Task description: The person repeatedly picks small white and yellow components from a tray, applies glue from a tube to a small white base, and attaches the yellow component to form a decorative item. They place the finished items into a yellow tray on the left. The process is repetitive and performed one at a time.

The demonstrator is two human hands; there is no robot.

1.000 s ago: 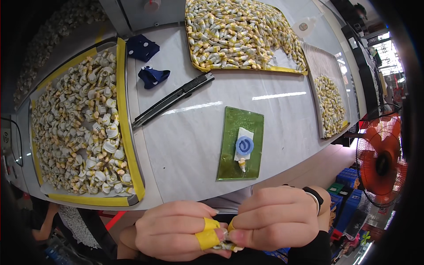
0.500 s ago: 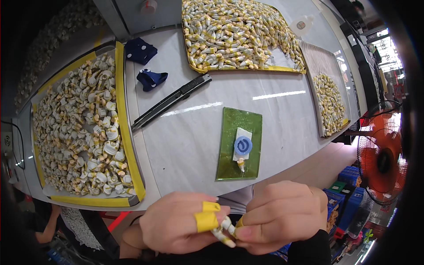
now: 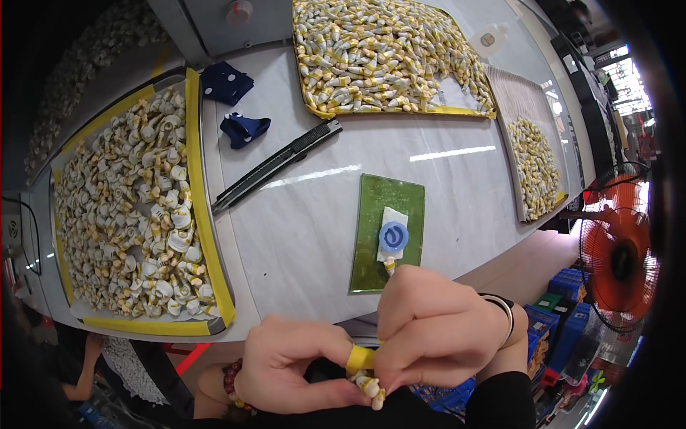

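My left hand [image 3: 300, 366], with yellow tape on a finger, pinches a small white-and-yellow figurine piece [image 3: 369, 387] low in front of me. Against it, my right hand [image 3: 437, 325] has thumb and fingers pressed together right beside the piece; whatever is between those fingertips is hidden. Just beyond the right knuckles lies a green glass plate [image 3: 371, 268]. On it sit a round blue mould-like cup [image 3: 394, 237] on a white pad [image 3: 393, 214] and another small piece [image 3: 389, 265], partly covered by my right hand.
A yellow-edged tray [image 3: 211, 272] of coiled white pieces stands at left. Another tray [image 3: 429, 112] of cone-shaped pieces is at the back, a smaller one [image 3: 525, 107] at right. A black utility knife [image 3: 279, 164] and dark blue cloth pieces [image 3: 245, 129] lie between. An orange fan [image 3: 618, 254] stands right.
My right hand has moved up and left, its knuckles now over the plate's near edge. My left fingers have curled, and the piece between my hands is turned, its tip pointing down.
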